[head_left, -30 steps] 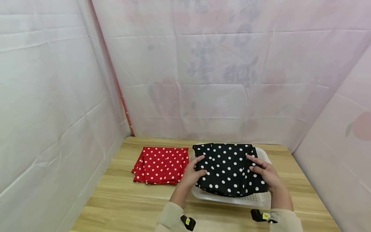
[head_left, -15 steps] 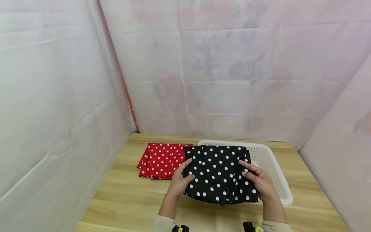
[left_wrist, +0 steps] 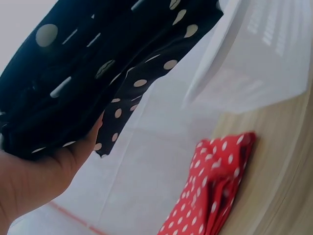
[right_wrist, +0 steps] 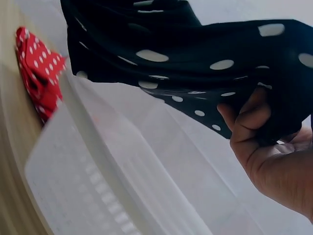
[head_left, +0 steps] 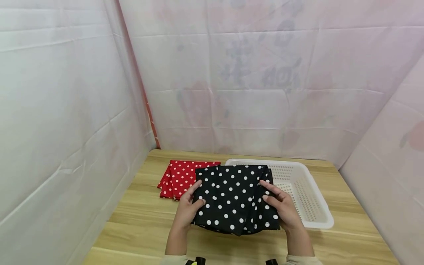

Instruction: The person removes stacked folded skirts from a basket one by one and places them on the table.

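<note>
A folded black cloth with white polka dots (head_left: 232, 198) is held up between both hands, over the table and the basket's left part. At its left edge, my left hand (head_left: 188, 211) grips it with the thumb on top. My right hand (head_left: 285, 209) pinches the right edge; in the right wrist view its fingers (right_wrist: 252, 117) curl under the fabric. Behind the black cloth lies a folded red cloth with white dots (head_left: 180, 178), partly covered in the head view. To the right stands a white perforated plastic basket (head_left: 311, 195), its left side hidden by the black cloth.
The wooden table (head_left: 139, 221) carries the red cloth and the basket. Pale sheets hang as walls on the left (head_left: 66, 129), at the back (head_left: 248, 110) and on the right (head_left: 391, 147).
Both hands have carried the black cloth leftward from above the basket, uncovering more of the basket's inside. The black cloth now covers part of the red one in the head view.
</note>
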A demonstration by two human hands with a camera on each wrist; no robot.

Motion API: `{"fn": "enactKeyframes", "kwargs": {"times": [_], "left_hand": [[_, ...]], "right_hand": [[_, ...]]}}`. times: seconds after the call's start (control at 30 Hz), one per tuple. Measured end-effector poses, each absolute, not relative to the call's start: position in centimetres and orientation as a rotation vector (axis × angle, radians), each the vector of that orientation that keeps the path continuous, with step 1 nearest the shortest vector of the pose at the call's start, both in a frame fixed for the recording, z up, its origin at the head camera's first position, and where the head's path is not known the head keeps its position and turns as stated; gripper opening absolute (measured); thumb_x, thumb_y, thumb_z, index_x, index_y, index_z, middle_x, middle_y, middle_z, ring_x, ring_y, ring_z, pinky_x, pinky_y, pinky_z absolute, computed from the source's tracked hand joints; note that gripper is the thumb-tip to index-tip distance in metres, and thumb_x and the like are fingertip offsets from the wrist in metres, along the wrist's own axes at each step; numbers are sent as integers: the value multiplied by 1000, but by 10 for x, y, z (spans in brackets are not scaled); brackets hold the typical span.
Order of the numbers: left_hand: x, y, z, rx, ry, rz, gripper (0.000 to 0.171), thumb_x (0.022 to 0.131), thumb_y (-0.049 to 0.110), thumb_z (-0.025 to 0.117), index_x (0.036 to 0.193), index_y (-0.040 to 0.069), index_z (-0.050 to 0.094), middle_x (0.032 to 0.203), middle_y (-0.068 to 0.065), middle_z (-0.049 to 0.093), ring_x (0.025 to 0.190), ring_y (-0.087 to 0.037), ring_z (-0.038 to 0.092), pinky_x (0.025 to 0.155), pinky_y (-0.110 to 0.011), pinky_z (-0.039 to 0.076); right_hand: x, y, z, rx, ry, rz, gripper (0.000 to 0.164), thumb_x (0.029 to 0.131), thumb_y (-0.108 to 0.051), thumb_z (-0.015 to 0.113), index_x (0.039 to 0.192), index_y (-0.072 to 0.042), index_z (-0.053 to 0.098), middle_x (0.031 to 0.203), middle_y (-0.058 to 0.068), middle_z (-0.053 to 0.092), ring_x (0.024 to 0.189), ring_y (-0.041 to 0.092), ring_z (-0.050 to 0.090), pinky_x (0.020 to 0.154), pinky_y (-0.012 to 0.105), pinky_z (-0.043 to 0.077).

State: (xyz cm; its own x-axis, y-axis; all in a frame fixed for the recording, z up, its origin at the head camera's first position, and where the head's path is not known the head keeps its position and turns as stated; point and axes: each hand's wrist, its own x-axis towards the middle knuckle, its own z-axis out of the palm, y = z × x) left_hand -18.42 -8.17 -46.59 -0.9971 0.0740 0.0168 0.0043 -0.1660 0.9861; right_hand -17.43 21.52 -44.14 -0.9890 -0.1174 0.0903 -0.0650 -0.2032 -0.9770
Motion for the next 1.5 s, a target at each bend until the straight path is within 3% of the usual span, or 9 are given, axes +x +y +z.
{"fn": "enactKeyframes", "kwargs": {"times": [0.27, 0.47, 0.63, 1.1, 1.33, 1.5], "left_hand": [[-175, -115, -468, 9, 2021, 2392, 58, 84, -7, 56, 137, 13, 47, 130, -19, 40, 104, -28, 55, 77, -40, 52], [-164, -145, -474, -94, 2051, 2392, 63, 77, -12, 56, 135, 11, 49, 128, -20, 42, 102, -28, 57, 74, -40, 52], [-148, -160, -480, -201, 2086, 2399, 64, 76, -14, 56, 135, 9, 50, 131, -19, 42, 103, -26, 55, 72, -33, 52], [-122, -175, -505, -373, 2204, 2339, 64, 73, -14, 56, 134, 5, 50, 133, -20, 45, 108, -27, 53, 76, -31, 51], [-111, -198, -520, -500, 2375, 2171, 62, 71, -15, 58, 131, 0, 51, 127, -24, 48, 102, -27, 55, 71, -30, 51], [-106, -200, -532, -542, 2434, 2106, 59, 74, -16, 56, 131, -3, 50, 130, -27, 46, 102, -30, 55, 70, -28, 51]], "right_hand": [[-173, 186, -449, -263, 1890, -2340, 55, 86, 5, 56, 137, 7, 36, 122, 19, 51, 96, 21, 60, 72, 35, 53], [-169, 159, -462, -292, 1831, -2266, 56, 84, 7, 57, 136, 8, 37, 125, 23, 48, 100, 22, 57, 76, 36, 52], [-161, 146, -472, -404, 1815, -2166, 54, 84, 7, 56, 135, 9, 38, 126, 27, 44, 100, 24, 56, 76, 36, 52], [-162, 130, -495, -594, 1981, -1952, 42, 84, 4, 59, 126, 8, 51, 119, 24, 51, 88, 20, 58, 71, 30, 52], [-149, 109, -519, -573, 1853, -1917, 43, 84, 4, 57, 127, 8, 49, 117, 21, 51, 86, 21, 59, 68, 30, 52], [-152, 98, -536, -523, 1947, -1875, 44, 79, 6, 57, 123, 10, 52, 117, 21, 52, 83, 19, 54, 67, 26, 49]]}}
